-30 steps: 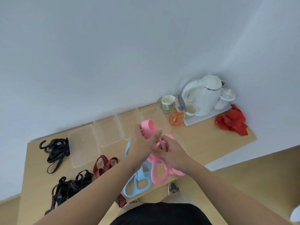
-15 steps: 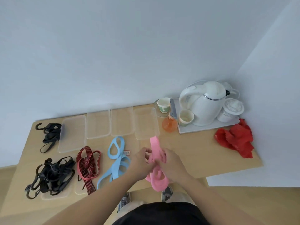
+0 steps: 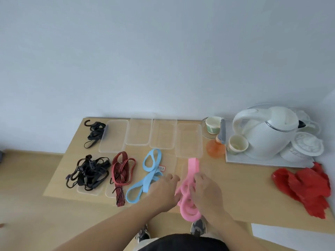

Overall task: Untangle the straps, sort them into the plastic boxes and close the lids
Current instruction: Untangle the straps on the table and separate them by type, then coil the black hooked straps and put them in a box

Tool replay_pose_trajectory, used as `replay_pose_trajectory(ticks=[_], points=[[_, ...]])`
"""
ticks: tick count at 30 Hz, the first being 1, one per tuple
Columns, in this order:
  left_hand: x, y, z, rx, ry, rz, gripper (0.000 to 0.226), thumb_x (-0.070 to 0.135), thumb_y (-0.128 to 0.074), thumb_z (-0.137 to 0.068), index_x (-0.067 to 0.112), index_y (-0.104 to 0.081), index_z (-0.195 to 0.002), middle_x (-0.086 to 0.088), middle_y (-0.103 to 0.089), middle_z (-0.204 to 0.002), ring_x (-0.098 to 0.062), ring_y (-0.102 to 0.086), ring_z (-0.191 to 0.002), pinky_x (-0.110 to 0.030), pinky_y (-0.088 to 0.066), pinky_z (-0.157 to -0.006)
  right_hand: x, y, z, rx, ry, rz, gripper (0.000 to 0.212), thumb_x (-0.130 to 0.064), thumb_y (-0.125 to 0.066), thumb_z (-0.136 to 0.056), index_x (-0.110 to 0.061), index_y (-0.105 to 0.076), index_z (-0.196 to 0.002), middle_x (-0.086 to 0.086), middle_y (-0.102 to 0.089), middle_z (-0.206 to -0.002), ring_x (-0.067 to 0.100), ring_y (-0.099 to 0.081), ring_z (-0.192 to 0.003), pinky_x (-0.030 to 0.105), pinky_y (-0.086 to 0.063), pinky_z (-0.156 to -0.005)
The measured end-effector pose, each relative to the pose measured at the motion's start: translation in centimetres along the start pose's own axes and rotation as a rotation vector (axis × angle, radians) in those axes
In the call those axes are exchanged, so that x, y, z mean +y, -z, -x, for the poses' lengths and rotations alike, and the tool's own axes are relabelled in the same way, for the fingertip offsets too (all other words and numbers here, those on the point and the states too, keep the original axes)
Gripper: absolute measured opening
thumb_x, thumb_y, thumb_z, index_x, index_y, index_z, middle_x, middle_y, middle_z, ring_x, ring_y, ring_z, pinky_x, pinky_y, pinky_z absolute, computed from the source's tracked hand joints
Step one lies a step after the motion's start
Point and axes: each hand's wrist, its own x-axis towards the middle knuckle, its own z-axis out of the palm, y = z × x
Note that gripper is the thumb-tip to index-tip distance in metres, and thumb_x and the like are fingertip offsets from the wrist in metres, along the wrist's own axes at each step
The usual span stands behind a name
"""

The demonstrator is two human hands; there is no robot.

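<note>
- Pink strap (image 3: 193, 165), bunched at the near edge of the table (image 3: 244, 207); left hand (image 3: 163, 191) and right hand (image 3: 206, 193) curl their fingers round it.
- Best eased apart loop by loop above the tabletop, since the lower coils appear to overhang.
- Blue strap (image 3: 150, 178) lies just left; open wood to the right.

My two hands, close together.
My left hand (image 3: 164, 192) and right hand (image 3: 206, 193) sit side by side, forearms stretched forward, fingers curled on the pink strap (image 3: 193, 167).
</note>
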Motion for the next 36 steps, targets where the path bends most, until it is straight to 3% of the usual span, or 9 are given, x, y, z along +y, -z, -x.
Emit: replay_pose_trajectory(ticks=[4, 6, 9, 12, 18, 21, 25, 30, 36], points=[[-4.2, 2.7, 2.4, 0.043, 0.049, -0.041, 0.037, 0.046, -0.047, -0.099, 0.026, -0.054, -0.129, 0.004, -0.06, -0.125, -0.023, -0.062, -0.109, -0.039, -0.054, -0.083, -3.0, 1.6, -2.0, -0.068, 0.001, 0.042, 0.031, -0.027, -0.074, -0.082, -0.021, -0.05, -0.064, -0.008, -0.045, -0.057, 0.014, -0.042, -0.043, 0.025, -0.027, -0.04], [-6.5, 4.6, 3.4, 0.091, 0.104, -0.033, 0.034, 0.046, -0.046, -0.1, 0.028, -0.057, -0.127, 0.007, -0.063, -0.119, -0.021, -0.064, -0.105, -0.036, -0.053, -0.081, -5.6, 1.6, -3.8, -0.072, -0.009, -0.038, 0.025, -0.029, -0.064, -0.089, -0.021, -0.053, -0.069, -0.005, -0.051, -0.063, 0.016, -0.049, -0.052, 0.029, -0.033, -0.046], [-10.7, 7.5, 4.3, 0.202, 0.166, -0.051, 0.028, 0.043, -0.046, -0.1, 0.026, -0.061, -0.116, 0.007, -0.062, -0.111, -0.021, -0.065, -0.102, -0.036, -0.054, -0.077, -10.5, 1.0, -7.1, -0.158, 0.203, -0.098, 0.013, -0.028, -0.063, -0.089, -0.019, -0.063, -0.08, -0.003, -0.06, -0.079, 0.023, -0.058, -0.072, 0.034, -0.043, -0.063], [-16.4, 9.8, 4.3, 0.263, 0.238, -0.056, 0.026, 0.045, -0.047, -0.099, 0.028, -0.064, -0.111, 0.008, -0.065, -0.104, -0.02, -0.065, -0.099, -0.036, -0.055, -0.077, -16.1, 0.2, -10.5, -0.265, 0.346, -0.047, 0.023, -0.034, -0.051, -0.096, -0.019, -0.067, -0.1, -0.003, -0.061, -0.099, 0.022, -0.057, -0.092, 0.034, -0.043, -0.075], [-30.3, 13.3, 2.4, 0.283, 0.346, 0.052, 0.027, 0.043, -0.054, -0.098, 0.026, -0.066, -0.116, 0.005, -0.063, -0.113, -0.016, -0.061, -0.1, -0.032, -0.052, -0.083, -26.4, -3.1, -16.0, -0.283, 0.386, -0.026, 0.028, -0.034, -0.046, -0.097, -0.018, -0.067, -0.106, -0.001, -0.062, -0.102, 0.021, -0.056, -0.094, 0.038, -0.049, -0.084], [-35.6, 14.7, 0.7, 0.275, 0.327, 0.049, 0.032, 0.042, -0.052, -0.099, 0.026, -0.064, -0.124, 0.004, -0.058, -0.12, -0.017, -0.06, -0.103, -0.029, -0.047, -0.077, -31.0, -5.1, -18.5, -0.28, 0.364, -0.061, 0.028, -0.03, -0.05, -0.097, -0.017, -0.067, -0.114, -0.001, -0.063, -0.114, 0.022, -0.056, -0.104, 0.038, -0.048, -0.088], [-39.8, 15.6, -1.8, 0.265, 0.295, 0.105, 0.043, 0.039, -0.056, -0.098, 0.024, -0.051, -0.138, 0.0, -0.049, -0.138, -0.021, -0.056, -0.116, -0.035, -0.053, -0.085, -35.9, -7.3, -21.5, -0.272, 0.324, -0.041, 0.031, -0.026, -0.053, -0.095, -0.014, -0.064, -0.123, 0.002, -0.06, -0.128, 0.024, -0.053, -0.117, 0.04, -0.046, -0.096], [-42.2, 17.5, -5.9, 0.291, 0.209, 0.191, 0.074, 0.032, -0.065, -0.093, 0.026, -0.025, -0.156, -0.002, -0.042, -0.149, -0.024, -0.05, -0.128, -0.036, -0.051, -0.087, -39.8, -10.3, -23.8, -0.311, 0.293, 0.083, 0.031, -0.016, -0.052, -0.095, -0.013, -0.06, -0.125, 0.009, -0.06, -0.124, 0.028, -0.055, -0.112, 0.039, -0.045, -0.09], [-43.2, 18.2, -10.6, 0.181, 0.026, 0.401, 0.038, 0.02, -0.064, -0.096, 0.02, -0.059, -0.134, -0.005, -0.064, -0.126, -0.025, -0.06, -0.114, -0.032, -0.047, -0.094, -41.4, -12.9, -24.6, -0.468, 0.178, 0.161, 0.038, -0.009, -0.054, -0.095, -0.007, -0.05, -0.133, 0.015, -0.055, -0.126, 0.032, -0.058, -0.112, 0.039, -0.049, -0.081]])
